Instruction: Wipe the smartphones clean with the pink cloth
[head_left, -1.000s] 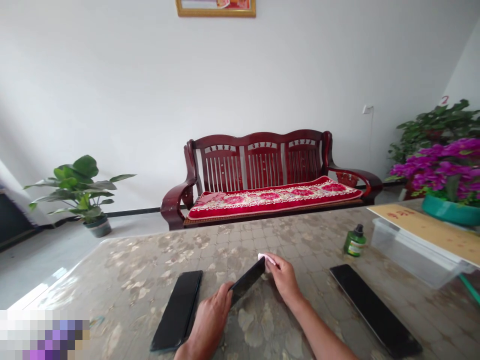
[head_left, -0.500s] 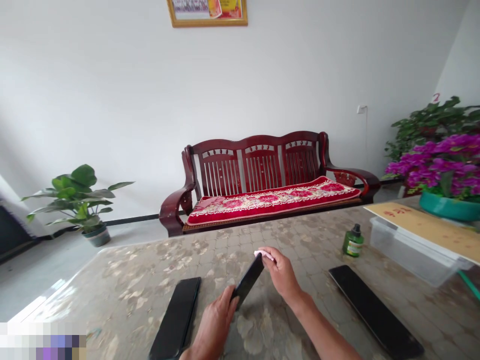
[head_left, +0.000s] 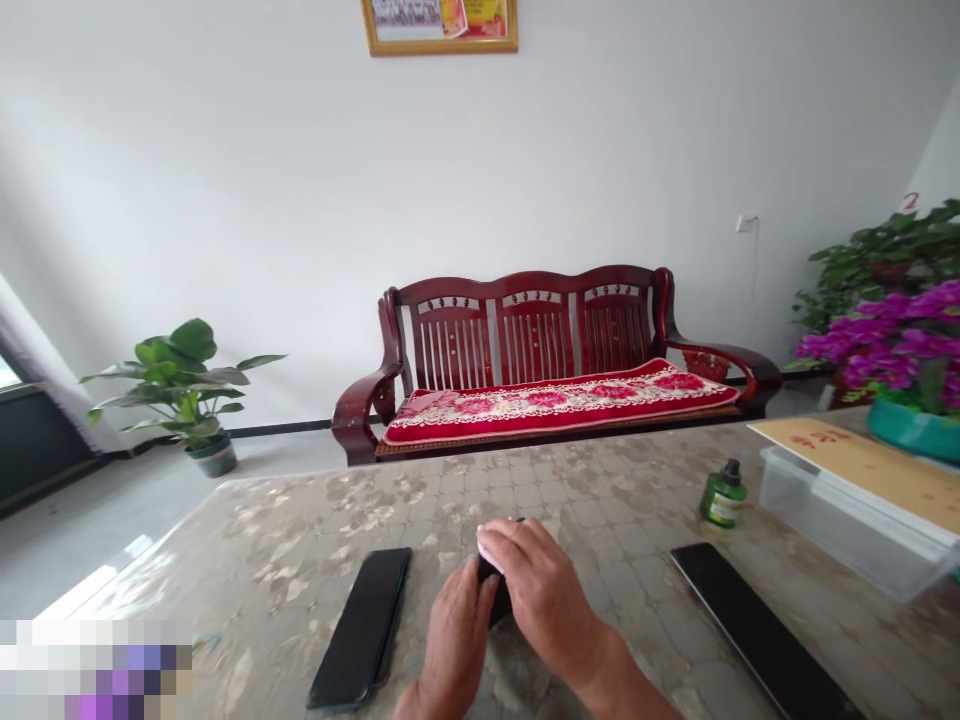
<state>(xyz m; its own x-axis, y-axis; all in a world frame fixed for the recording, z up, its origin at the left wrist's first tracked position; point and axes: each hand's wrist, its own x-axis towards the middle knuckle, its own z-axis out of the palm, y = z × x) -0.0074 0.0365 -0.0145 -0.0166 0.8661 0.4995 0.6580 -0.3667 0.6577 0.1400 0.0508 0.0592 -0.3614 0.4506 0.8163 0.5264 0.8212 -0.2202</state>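
Observation:
Between my two hands is a black phone (head_left: 500, 605), mostly covered by the fingers. My left hand (head_left: 456, 632) is closed around its near-left side. Across the phone's upper part bends my right hand (head_left: 546, 590), its fingers closed over a small pale pink-white cloth (head_left: 489, 550) pressed against the phone. Only a sliver of the cloth shows. Left of my hands, a black phone (head_left: 360, 630) lies flat on the patterned table (head_left: 300, 530), apparently on top of another flat dark thing. A long black slab (head_left: 765, 625), of a kind I cannot make out, lies to the right.
A small green bottle (head_left: 724, 497) with a black cap stands at the right. Beyond it are a clear plastic box (head_left: 840, 530) with a tan board (head_left: 862, 465) on top and purple flowers in a teal pot (head_left: 911, 428). A wooden bench (head_left: 532, 330) stands behind the table.
The phone was held up at a slant, with the cloth at its far tip. My right hand has come nearer and now wraps over it beside my left hand. The view has shifted slightly left.

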